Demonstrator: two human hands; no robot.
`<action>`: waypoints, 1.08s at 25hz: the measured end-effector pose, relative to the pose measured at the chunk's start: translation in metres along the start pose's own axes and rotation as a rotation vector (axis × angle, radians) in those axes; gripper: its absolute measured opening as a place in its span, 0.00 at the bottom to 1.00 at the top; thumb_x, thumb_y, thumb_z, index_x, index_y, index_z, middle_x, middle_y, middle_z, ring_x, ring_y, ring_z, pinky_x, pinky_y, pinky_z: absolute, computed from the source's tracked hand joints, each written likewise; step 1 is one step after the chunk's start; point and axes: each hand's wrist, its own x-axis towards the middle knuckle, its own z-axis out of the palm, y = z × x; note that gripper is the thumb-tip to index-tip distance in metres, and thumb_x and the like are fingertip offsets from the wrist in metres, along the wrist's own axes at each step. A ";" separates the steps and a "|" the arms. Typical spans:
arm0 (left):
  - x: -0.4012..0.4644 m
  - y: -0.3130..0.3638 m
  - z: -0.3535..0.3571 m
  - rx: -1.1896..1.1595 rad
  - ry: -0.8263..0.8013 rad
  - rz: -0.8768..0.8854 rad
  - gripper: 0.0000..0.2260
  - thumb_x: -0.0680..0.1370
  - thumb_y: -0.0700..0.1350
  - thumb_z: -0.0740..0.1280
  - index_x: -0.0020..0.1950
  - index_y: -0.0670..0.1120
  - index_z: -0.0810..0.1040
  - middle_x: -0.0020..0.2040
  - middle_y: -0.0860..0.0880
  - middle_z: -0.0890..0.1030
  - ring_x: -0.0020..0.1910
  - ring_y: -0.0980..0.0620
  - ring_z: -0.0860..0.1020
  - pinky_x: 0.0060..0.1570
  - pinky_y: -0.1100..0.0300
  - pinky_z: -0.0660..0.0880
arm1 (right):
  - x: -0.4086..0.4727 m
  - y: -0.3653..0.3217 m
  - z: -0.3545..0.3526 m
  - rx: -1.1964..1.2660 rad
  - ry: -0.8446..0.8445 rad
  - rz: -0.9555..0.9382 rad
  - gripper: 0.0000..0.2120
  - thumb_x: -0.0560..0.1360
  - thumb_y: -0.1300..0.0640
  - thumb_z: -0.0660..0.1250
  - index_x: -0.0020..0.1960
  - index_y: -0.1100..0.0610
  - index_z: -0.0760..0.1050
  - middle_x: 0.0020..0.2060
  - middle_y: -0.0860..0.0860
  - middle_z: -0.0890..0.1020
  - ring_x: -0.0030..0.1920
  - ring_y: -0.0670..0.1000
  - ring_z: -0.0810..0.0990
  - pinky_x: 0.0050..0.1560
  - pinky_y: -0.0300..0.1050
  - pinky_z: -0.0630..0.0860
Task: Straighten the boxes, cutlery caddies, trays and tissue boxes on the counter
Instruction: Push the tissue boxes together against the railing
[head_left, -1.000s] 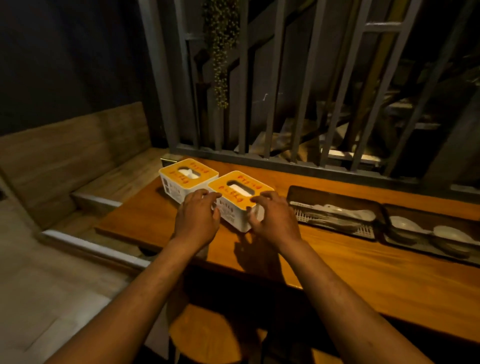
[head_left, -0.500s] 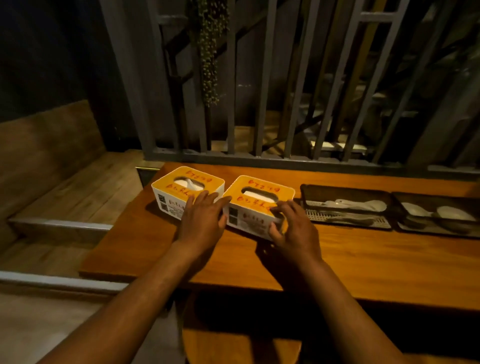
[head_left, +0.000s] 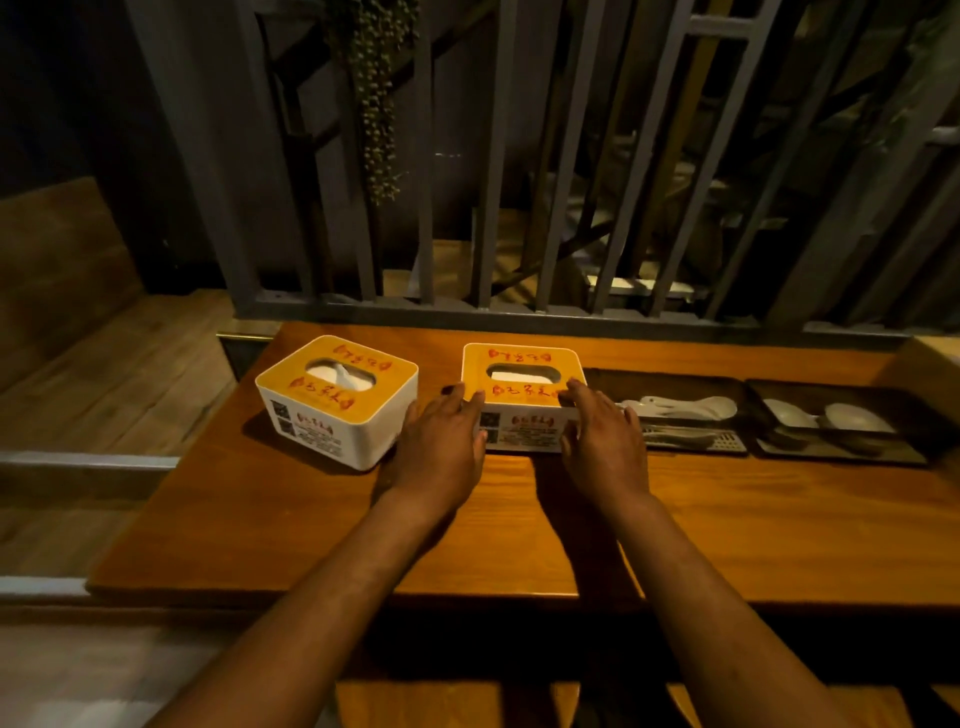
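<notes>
Two white tissue boxes with orange lids stand on the wooden counter (head_left: 753, 525). The right tissue box (head_left: 519, 364) sits square to the counter's edge, close to the dark spoon tray (head_left: 670, 382). My left hand (head_left: 441, 447) presses its left front corner and my right hand (head_left: 605, 441) presses its right front corner, so the box is held between them. The left tissue box (head_left: 337, 400) stands apart, turned at an angle, with tissue poking out of its slot. A second dark tray (head_left: 836, 400) with white spoons or small dishes lies further right.
A grey metal railing (head_left: 519, 312) runs along the counter's far edge, with a hanging plant (head_left: 376, 104) behind it. The counter ends at the left, past the angled box, above a wooden step (head_left: 130, 364). A wooden stool (head_left: 452, 701) stands below the counter's front edge.
The right tissue box has been turned from a skewed angle to square with the counter and slid right, away from the left box. Both hands stayed on it. The view shifted right.
</notes>
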 end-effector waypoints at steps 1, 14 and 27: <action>0.001 0.003 0.001 0.000 -0.005 -0.024 0.24 0.82 0.52 0.60 0.78 0.54 0.59 0.79 0.49 0.60 0.77 0.48 0.59 0.75 0.46 0.50 | 0.000 0.002 -0.001 0.016 -0.014 0.002 0.29 0.74 0.59 0.70 0.71 0.50 0.64 0.67 0.52 0.75 0.73 0.56 0.68 0.74 0.64 0.59; -0.038 -0.105 -0.082 0.122 0.204 -0.267 0.20 0.80 0.47 0.63 0.72 0.55 0.70 0.73 0.47 0.69 0.73 0.45 0.65 0.70 0.42 0.64 | -0.015 -0.148 0.036 0.250 -0.112 -0.398 0.19 0.75 0.47 0.68 0.65 0.48 0.75 0.67 0.50 0.74 0.67 0.54 0.70 0.64 0.53 0.69; 0.010 -0.197 -0.055 0.079 0.060 0.057 0.26 0.79 0.54 0.64 0.76 0.60 0.61 0.74 0.48 0.66 0.72 0.46 0.64 0.68 0.47 0.68 | 0.033 -0.190 0.089 -0.224 -0.054 -0.181 0.24 0.74 0.49 0.71 0.68 0.49 0.71 0.67 0.52 0.74 0.66 0.56 0.71 0.62 0.54 0.71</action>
